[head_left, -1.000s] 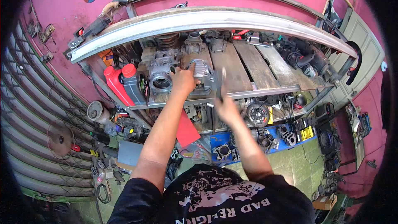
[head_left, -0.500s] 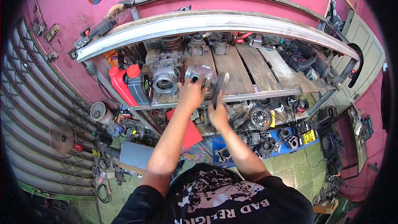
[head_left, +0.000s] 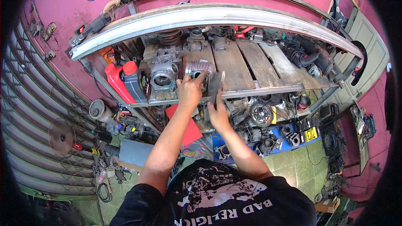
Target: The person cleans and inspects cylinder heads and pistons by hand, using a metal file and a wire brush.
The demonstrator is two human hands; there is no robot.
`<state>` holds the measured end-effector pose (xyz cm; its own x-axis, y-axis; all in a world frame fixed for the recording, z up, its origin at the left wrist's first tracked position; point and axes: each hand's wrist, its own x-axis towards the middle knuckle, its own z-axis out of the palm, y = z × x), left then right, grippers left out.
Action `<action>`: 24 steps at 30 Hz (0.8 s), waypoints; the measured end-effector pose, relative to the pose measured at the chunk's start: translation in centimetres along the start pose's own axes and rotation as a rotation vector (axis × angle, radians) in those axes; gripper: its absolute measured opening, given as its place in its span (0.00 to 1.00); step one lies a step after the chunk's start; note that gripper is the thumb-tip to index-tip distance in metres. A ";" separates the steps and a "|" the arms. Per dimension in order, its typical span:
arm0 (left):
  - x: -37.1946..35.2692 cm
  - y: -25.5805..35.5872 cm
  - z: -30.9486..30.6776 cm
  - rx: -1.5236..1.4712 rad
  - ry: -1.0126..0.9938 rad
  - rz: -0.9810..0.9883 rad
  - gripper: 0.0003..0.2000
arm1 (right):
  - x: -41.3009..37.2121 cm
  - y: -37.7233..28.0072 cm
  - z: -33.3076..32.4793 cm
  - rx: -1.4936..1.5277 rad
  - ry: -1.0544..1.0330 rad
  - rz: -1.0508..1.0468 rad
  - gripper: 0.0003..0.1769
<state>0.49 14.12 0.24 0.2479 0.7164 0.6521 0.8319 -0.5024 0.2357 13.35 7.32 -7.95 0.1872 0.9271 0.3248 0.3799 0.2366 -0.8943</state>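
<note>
My left hand (head_left: 191,93) grips a finned metal engine cylinder (head_left: 193,67) at the front of the wooden shelf, index finger stretched along its side. Fingers and thumb hide part of its bore. In my right hand (head_left: 218,115) is a flat, dark file-like bar (head_left: 217,84), pointing up and away from me, its light tip blurred by motion. The bar overlaps the cylinder's right side. Just left of my left hand, another engine casting (head_left: 164,76) with a round opening sits on the shelf.
Oil bottles (head_left: 132,77) stand at the shelf's left end. More engine parts (head_left: 169,37) line its back, and dark hoses (head_left: 307,56) lie at the right. A metal rail (head_left: 217,12) crosses above. Below are a red panel (head_left: 190,129) and a blue tray (head_left: 217,146) of parts.
My right hand has shifted slightly left with the file-like bar, which now stands closer to the cylinder. My left hand keeps its hold; the whole view has shifted a little.
</note>
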 end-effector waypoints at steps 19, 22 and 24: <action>0.2 -0.6 0.3 -0.023 -0.084 -0.070 0.27 | -6.8 -0.9 -0.8 0.032 -0.054 -0.111 0.49; -0.3 -1.2 -0.5 -0.051 -0.071 -0.060 0.24 | -2.7 -0.9 -1.9 -0.041 0.048 -0.073 0.44; -0.4 -2.5 -1.1 -0.442 -0.081 -0.281 0.21 | 0.4 -0.1 -2.3 -0.055 0.032 -0.012 0.43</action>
<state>-2.29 14.56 0.21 0.0972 0.8792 0.4665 0.5872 -0.4291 0.6863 15.52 7.01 -7.00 0.2105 0.9143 0.3460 0.4310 0.2309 -0.8723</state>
